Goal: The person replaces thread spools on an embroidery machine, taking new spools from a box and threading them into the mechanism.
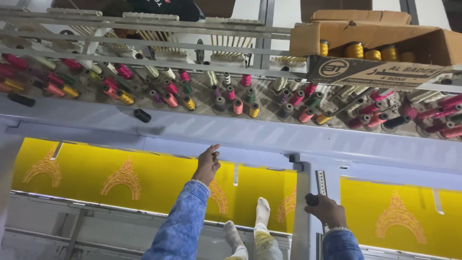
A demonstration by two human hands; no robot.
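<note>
Left hand raised at the end of a blue denim sleeve, fingers curled loosely together with the thumb and forefinger tips up against the lower edge of the pale grey metal machine beam; nothing visibly pinched there. Right hand lower down, fingers wrapped tight round a small black spool, just beside the grey upright post under the beam. Open room for moving between the two hands, over the bright yellow stretched fabric with its golden embroidered arch motifs; less room above, the beam's edge right against the left fingertips. Two feet in whitish socks poking up between the arms, near the fabric's lower edge. Above the beam, a sloping rack of many-coloured thread cones, pink, orange, yellow, grey and black, closely packed; thin threads there hard to make out. Brown cardboard box of yellow spools at upper right, cut off by the frame's edge. Both forearms cut off at the bottom; right palm hidden, only its back showing. Motif at far right partly cropped. Grey metal rails below the fabric, dim and scuffed.
</note>
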